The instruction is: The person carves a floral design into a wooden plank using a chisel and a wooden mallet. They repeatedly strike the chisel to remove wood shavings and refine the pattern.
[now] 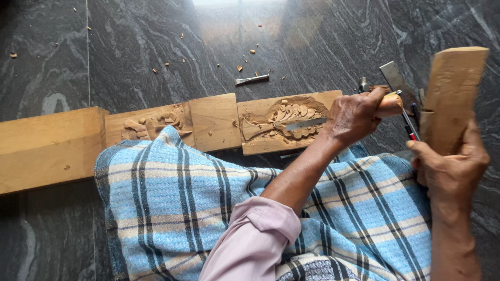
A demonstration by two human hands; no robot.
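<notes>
The left hand (357, 115) grips a chisel (307, 123), its blade resting in the carved hollow of the beam (213, 122) on the floor; the right hand (450, 169) clasps a wooden mallet (452, 96), raised beside it. Keeping the blade low and striking squarely on the handle should give clean cuts.

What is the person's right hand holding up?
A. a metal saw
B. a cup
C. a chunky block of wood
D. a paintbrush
C: the right hand grips a thick wooden block, raised beside the chisel that the left hand presses onto the carved beam.
</notes>
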